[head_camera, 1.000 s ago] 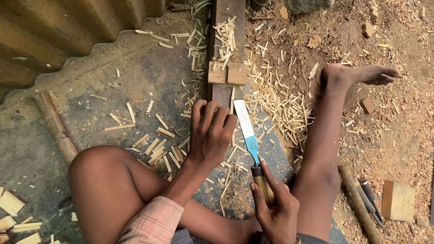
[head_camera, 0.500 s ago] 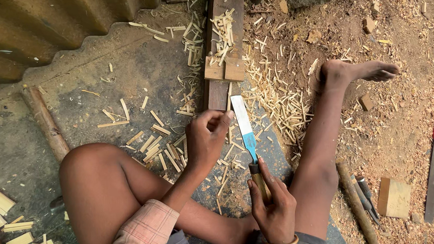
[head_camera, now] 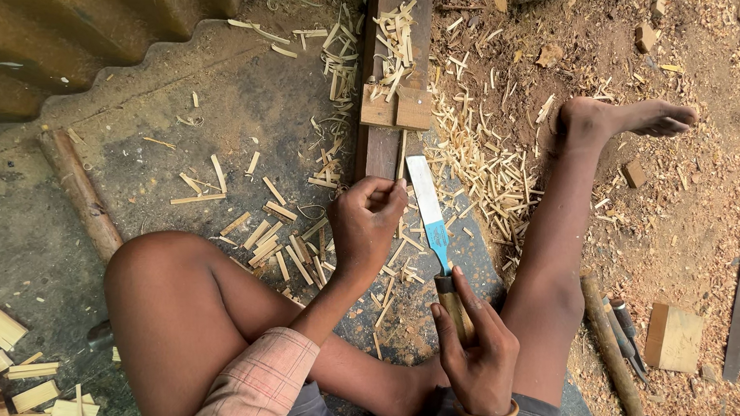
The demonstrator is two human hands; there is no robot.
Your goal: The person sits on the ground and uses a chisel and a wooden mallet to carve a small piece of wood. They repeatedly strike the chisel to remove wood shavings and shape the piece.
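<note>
My left hand [head_camera: 366, 224] no longer lies flat with fingers spread on the plank [head_camera: 382, 150]; it is now curled, fingertips pinching a thin sliver [head_camera: 400, 162] at the plank's near end. The knife [head_camera: 430, 214] blade now points slightly more upright beside it.

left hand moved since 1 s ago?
Yes. The left hand was spread flat over the near end of the dark plank; now it is curled, fingers pinched, just short of that end. The knife blade beside it barely shifted.

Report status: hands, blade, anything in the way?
Left hand pinching thin wood sliver. Right hand shut on knife handle. Chips litter ground around dark plank.
</note>
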